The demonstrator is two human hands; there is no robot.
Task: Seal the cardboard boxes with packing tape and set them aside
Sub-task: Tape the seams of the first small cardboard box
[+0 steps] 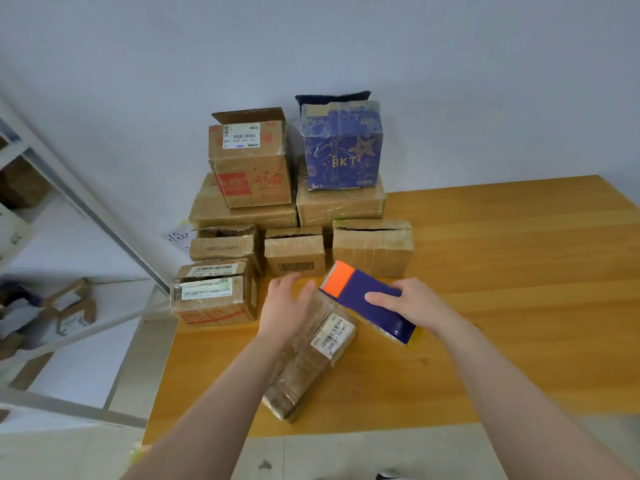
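A long cardboard box (311,362) with a white barcode label (333,332) lies slantwise on the near part of the wooden table (502,271). The left hand (287,304) rests on its far end, fingers straight and loosely spread. Just to the right, the right hand (412,303) grips a purple tape dispenser (363,292), fingers curled over its top. Its orange toothed end points far-left, beside the box's far end.

The table stands against a pale wall (311,46). Beyond the hands are three small brown boxes (294,252) in a row, and behind them bigger cartons bear a blue box (341,147). A metal shelf rack (69,202) holding parcels stands at left.
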